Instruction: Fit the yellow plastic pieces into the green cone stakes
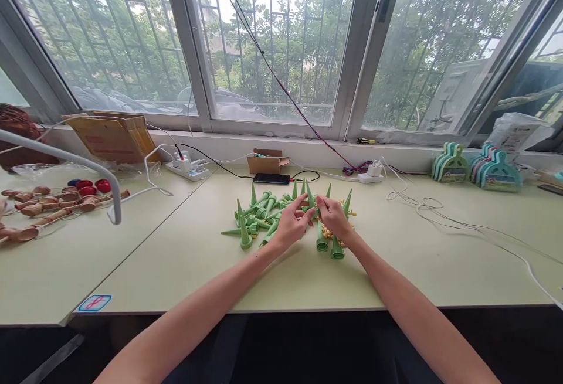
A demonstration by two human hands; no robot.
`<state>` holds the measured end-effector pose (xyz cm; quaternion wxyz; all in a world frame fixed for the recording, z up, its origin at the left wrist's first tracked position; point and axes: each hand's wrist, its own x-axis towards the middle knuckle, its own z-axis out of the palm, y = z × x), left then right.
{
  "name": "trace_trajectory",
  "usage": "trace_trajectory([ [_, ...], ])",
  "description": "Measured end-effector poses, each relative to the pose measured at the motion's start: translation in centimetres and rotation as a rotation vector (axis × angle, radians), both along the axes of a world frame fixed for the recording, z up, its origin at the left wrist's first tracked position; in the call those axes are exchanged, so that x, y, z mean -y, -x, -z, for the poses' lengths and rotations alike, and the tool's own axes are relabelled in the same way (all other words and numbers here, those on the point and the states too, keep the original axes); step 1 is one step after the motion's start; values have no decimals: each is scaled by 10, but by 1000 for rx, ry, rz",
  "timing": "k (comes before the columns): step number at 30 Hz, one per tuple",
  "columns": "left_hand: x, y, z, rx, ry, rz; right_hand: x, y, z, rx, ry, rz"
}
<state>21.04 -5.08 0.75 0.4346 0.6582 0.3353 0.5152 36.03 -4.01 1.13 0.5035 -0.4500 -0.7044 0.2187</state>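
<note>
My left hand [291, 223] is closed around the lower part of a green plastic watering spike [310, 195], whose point sticks up between my hands. Close by, my right hand [333, 218] is pinched at the same spike's side; whatever its fingertips hold is hidden. More green spikes [244, 233] lie in a pile to the left, a few of them standing point up. Under and beside my right hand are small yellow parts [328, 231], partly covered. Two spikes [337, 249] lie with their open threaded ends toward me, just below my right hand.
Behind the pile are a black phone [271, 179] and a small cardboard box [267, 163]. Power strips [188, 168] and loose white cables [424, 203] lie toward the window. Wooden toys [57, 205] are at left, and pastel plastic pieces [451, 164] stand at right.
</note>
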Motion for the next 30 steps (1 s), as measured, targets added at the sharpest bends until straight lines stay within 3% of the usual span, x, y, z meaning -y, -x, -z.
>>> trace_trajectory([
  [9,-1,-2,3,-131,-251,-151,-3,1,2,-71,77,2],
  [15,-2,-4,6,-131,-333,-162,-7,3,7,-126,100,10],
  [25,-8,-4,10,-58,-225,-214,-7,11,10,-132,41,-16],
  [30,-6,-6,5,32,-77,-244,-7,9,9,-132,28,6],
])
